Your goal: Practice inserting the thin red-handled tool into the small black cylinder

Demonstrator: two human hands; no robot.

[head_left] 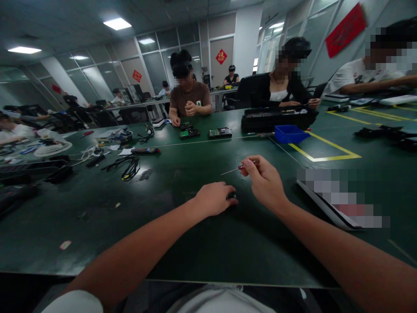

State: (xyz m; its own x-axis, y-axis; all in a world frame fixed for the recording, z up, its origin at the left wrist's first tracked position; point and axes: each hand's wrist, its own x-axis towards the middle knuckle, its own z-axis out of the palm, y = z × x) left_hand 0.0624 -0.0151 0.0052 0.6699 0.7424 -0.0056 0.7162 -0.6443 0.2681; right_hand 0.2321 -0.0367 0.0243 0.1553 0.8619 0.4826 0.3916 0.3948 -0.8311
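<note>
In the middle of the head view, a screwdriver (pixel 232 171) with a thin metal shaft and a reddish handle is gripped by my right hand (pixel 265 182). Its tip points left, above the table. My left hand (pixel 213 199) is close by, just below the screwdriver's tip and low over the green tabletop (pixel 202 243). Its fingers curl round a small dark object (pixel 231 196), mostly hidden by the fingers, so I cannot tell its kind. The screwdriver and the dark object are apart.
Ahead lie two circuit-board devices (pixel 220 132) (pixel 189 134), a blue bin (pixel 291 134) and a long black casing (pixel 276 121). Black cables (pixel 125 167) and a pen-like tool (pixel 145 151) lie left. A white-edged booklet (pixel 329 206) is at right. Several people sit around the table.
</note>
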